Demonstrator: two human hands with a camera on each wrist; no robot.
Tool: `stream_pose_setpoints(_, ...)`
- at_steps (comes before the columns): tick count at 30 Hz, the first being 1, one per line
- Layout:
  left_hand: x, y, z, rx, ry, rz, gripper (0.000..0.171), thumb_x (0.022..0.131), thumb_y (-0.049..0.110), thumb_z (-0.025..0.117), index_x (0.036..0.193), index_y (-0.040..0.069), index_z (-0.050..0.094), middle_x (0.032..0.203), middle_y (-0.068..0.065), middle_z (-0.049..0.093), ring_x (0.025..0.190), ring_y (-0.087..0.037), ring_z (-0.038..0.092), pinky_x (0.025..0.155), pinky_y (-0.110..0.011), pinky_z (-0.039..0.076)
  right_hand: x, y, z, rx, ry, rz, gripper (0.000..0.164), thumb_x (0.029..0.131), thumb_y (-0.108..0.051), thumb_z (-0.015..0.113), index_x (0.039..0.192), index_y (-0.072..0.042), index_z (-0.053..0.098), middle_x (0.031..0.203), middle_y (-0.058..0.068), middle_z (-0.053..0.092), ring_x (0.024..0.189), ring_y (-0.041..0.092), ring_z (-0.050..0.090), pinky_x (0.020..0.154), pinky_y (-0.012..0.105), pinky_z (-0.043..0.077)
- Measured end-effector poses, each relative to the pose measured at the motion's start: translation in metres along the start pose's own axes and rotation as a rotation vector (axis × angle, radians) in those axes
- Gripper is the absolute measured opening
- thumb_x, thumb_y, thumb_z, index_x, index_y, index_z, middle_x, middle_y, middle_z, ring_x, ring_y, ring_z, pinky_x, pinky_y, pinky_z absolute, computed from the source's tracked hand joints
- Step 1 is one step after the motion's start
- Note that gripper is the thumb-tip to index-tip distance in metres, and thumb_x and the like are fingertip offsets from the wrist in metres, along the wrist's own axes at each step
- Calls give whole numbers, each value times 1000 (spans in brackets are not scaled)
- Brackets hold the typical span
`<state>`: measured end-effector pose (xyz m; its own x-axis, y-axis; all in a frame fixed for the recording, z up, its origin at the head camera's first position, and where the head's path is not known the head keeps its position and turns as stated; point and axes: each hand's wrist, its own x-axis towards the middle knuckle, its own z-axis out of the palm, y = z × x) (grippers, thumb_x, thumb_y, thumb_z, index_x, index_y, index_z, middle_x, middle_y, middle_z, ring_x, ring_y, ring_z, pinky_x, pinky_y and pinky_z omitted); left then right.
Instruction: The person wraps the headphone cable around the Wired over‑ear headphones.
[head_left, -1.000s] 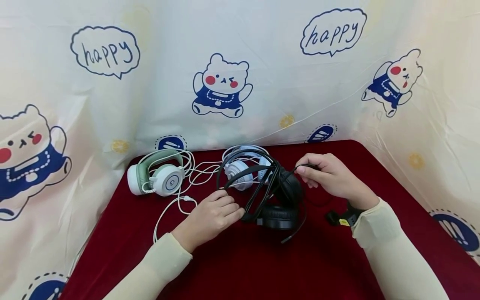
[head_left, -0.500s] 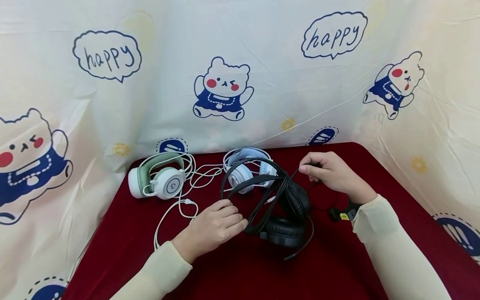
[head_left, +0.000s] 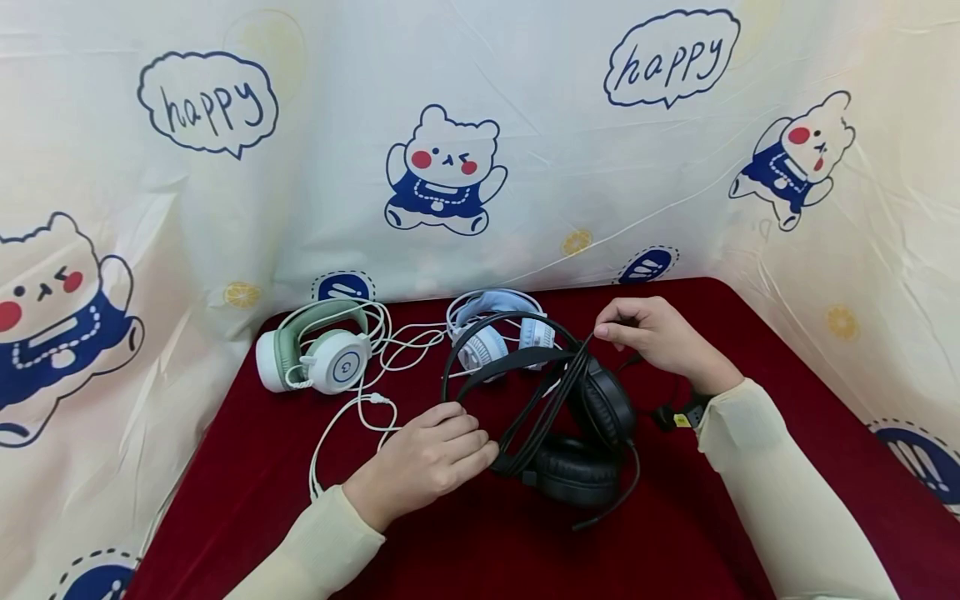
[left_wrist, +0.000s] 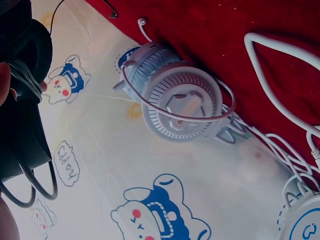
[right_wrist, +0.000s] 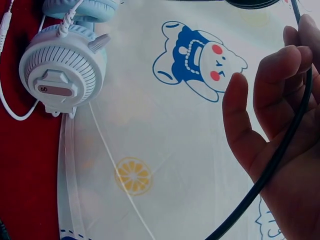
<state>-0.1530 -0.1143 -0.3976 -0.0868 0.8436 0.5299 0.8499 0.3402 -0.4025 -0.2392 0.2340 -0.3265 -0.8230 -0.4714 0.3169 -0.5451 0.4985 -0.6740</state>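
A black headset (head_left: 581,471) with padded earcups and a thin boom microphone is tilted over the table in the head view. My left hand (head_left: 427,454) grips its headband at the left side. Gathered loops of black cable (head_left: 551,408) run across the headset from near that hand toward the right one. My right hand (head_left: 660,342) holds the cable with curled fingers at the upper end of the loops. In the right wrist view a strand of cable (right_wrist: 277,160) crosses the palm and passes behind the fingers. Only fingertips of my left hand show in the left wrist view.
White-and-green headphones (head_left: 343,364) stand at the back left, their white cables (head_left: 408,342) spread beside them. Light blue headphones (head_left: 480,348) sit behind the black headset. A red cloth (head_left: 300,450) covers the table; a printed curtain (head_left: 555,150) surrounds it.
The black headset has shifted right and closer to me, uncovering more of the light blue headphones. The cable loops now lie closer together, and my right hand still holds the cable.
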Motion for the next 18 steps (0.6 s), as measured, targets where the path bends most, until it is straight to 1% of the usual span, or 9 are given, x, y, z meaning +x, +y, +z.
stream_pose_setpoints(4, 2, 1, -2, -17, 39, 18, 36, 105, 6, 34, 109, 12, 70, 99, -2, 70, 94, -17, 61, 95, -35, 45, 0, 2, 0, 9, 1, 8, 10, 95, -15, 64, 94, -8, 72, 77, 7, 62, 70, 23, 56, 62, 29, 51)
stream_pose_setpoints(10, 6, 4, -3, -37, 111, 56, 32, 103, 6, 40, 106, 11, 71, 100, -2, 70, 92, -18, 63, 91, -36, 47, 1, 16, 4, -2, 18, 22, 8, 93, -13, 65, 91, -9, 72, 78, 2, 61, 72, 22, 51, 61, 28, 46)
stream_pose_setpoints(13, 7, 5, -4, -42, 126, 61, 31, 103, 7, 41, 107, 11, 71, 101, -2, 70, 92, -18, 63, 91, -36, 48, 3, 23, 9, 8, 25, -16, 9, 94, -9, 62, 92, -8, 70, 81, 4, 62, 74, 21, 50, 63, 28, 45)
stream_pose_setpoints(15, 8, 6, -5, -39, 136, 57, 31, 103, 7, 41, 107, 11, 71, 102, -2, 71, 93, -18, 63, 91, -36, 48, 4, 28, 14, 36, 42, -51, 11, 95, -8, 59, 90, -7, 69, 79, 8, 60, 73, 23, 51, 63, 28, 44)
stream_pose_setpoints(18, 11, 8, -5, -64, 166, 22, 30, 104, 9, 43, 108, 12, 72, 102, -1, 71, 93, -17, 64, 91, -35, 48, 8, 35, 22, 103, 90, -103, 16, 98, -11, 55, 88, -8, 67, 74, 14, 57, 71, 25, 51, 64, 27, 44)
